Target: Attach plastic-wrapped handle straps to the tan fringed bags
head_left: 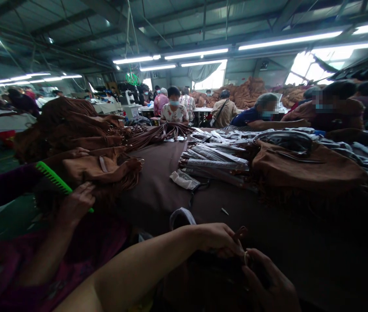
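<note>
My left hand (221, 239) reaches across the front of the table, its fingers closed on a brown leather strap (241, 233) whose end sticks up above them. Right against its fingertips, my right hand (273, 281) pinches a small gold-coloured metal ring (245, 258). What hangs below both hands is too dark to make out. Just behind my left wrist stands a loop wrapped in pale plastic (182, 216). A small white pointed piece (224, 211) lies on the dark brown table cover (151, 195).
At left, a co-worker's hand (78, 201) holds a green comb (53, 177) at a brown fringed bag (96, 167). Brown bags (70, 121) are heaped behind. Plastic-wrapped straps (214, 158) and another brown bag (307, 167) lie on the table's right. Several people sit beyond.
</note>
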### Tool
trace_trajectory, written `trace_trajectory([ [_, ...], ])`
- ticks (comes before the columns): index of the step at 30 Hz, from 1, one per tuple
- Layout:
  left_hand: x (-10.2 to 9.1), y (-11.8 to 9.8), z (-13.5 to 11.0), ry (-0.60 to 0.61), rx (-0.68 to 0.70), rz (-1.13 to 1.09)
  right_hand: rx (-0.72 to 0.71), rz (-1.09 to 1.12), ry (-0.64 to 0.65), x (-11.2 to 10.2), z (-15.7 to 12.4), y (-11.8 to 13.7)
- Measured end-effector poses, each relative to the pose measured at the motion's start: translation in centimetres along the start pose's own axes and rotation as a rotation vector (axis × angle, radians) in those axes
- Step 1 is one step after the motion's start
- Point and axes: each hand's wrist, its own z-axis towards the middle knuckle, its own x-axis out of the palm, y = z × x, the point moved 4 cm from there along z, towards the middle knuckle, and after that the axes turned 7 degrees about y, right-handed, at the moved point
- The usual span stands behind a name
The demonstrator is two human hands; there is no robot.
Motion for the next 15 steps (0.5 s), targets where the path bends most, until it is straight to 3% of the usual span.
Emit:
trace_trajectory([
  [5, -0.42, 0.63, 0.25, -0.036, -0.003, 0.001, -0.066, 0.007, 0.075, 0.14, 0.19, 0.02],
  [10, -0.25, 0.67, -0.05, -0.009, 0.002, 0.016, 0.005, 0.036, 0.139, 0.05, 0.09, 0.37],
  [15, 0.45, 1.08, 0.00, -0.060, 0.010, 0.090, -0.024, 0.004, 0.075, 0.38, -0.01, 0.34],
])
